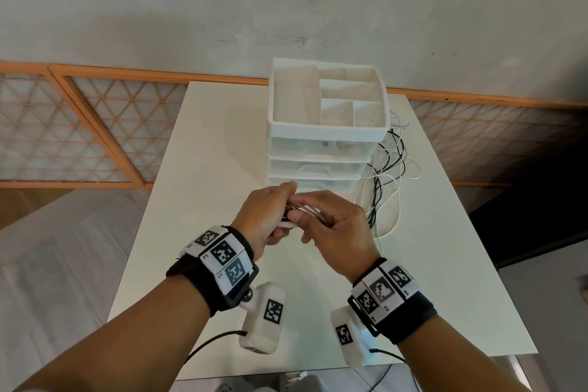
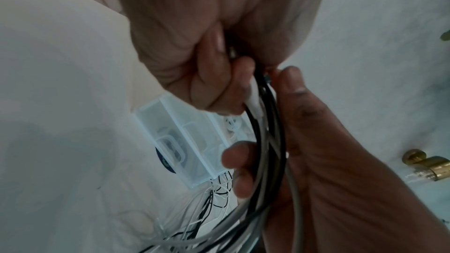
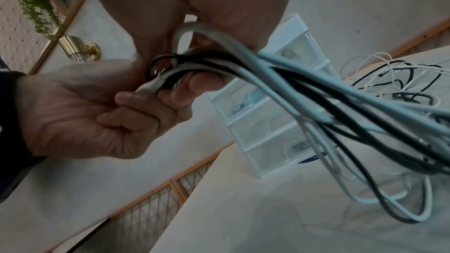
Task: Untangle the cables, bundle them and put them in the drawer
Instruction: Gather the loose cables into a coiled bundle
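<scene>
A bunch of black and white cables [image 3: 287,84] is gripped above the table [image 1: 203,169] by curled fingers of the left hand [image 1: 264,219] and right hand [image 1: 337,232]; connector ends are hidden inside. Loose loops lie beside the closed drawer unit [image 1: 318,165].

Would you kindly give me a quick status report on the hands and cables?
Left hand and right hand both grip the black and white cables. Loose ends trail tangled on the white table. White plastic drawer unit shut.
</scene>
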### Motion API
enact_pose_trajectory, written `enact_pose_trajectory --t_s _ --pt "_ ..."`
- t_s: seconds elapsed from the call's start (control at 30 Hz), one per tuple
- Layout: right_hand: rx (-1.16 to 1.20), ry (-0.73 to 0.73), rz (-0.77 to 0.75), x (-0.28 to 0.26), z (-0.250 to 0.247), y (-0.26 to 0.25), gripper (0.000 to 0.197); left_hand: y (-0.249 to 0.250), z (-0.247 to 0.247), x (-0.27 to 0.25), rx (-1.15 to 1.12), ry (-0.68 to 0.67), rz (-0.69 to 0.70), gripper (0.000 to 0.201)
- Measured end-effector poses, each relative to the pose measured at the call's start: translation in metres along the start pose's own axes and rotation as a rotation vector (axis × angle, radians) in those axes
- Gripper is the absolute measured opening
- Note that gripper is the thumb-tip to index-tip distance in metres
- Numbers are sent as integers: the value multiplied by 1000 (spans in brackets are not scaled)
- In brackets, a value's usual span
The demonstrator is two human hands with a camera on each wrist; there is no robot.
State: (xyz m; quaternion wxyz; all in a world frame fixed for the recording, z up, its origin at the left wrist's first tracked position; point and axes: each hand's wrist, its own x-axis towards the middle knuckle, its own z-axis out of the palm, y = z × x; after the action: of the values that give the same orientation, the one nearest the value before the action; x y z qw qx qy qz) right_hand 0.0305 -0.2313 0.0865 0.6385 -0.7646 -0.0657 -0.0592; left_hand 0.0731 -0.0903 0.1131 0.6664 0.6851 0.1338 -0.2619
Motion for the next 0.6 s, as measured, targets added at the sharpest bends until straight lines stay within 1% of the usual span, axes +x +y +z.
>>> enact_pose_trajectory --t_s 0.1,0.13,0.17,0.2,0.23,0.3,0.33,0.43,0.5,0.53,0.57,0.6 --pt "36 -51 238 3 -12 -6 60 3 -3 1 -41 94 28 23" --pt "14 -95 282 4 -17 -6 60 3 -5 1 -43 106 37 23" --pt "-27 -141 302 5 -20 -6 48 4 -6 1 -40 98 46 23" --pt "-76 -181 301 6 -23 -7 27 4 -5 0 -36 73 50 22" --pt "-106 -212 308 7 -25 -9 12 4 -5 -2 -30 35 56 22" --pt "-141 -263 313 6 -28 -7 25 5 -3 -3 -23 -47 72 20" --pt "-149 -295 316 6 -28 -5 27 5 -3 -4 -13 -68 83 19" --pt "-147 -376 289 7 -30 -4 23 6 -6 -5 13 -93 105 18" --pt "-187 -365 259 7 -32 -5 21 7 -13 -3 26 -119 64 18" --pt "-215 -357 246 8 -34 -5 20 8 -16 -1 84 -96 62 23" --pt "-243 -355 248 8 -36 -6 20 11 -20 1 204 -33 100 29" --pt "-277 -366 248 8 -36 -6 22 16 -24 3 353 59 185 34"
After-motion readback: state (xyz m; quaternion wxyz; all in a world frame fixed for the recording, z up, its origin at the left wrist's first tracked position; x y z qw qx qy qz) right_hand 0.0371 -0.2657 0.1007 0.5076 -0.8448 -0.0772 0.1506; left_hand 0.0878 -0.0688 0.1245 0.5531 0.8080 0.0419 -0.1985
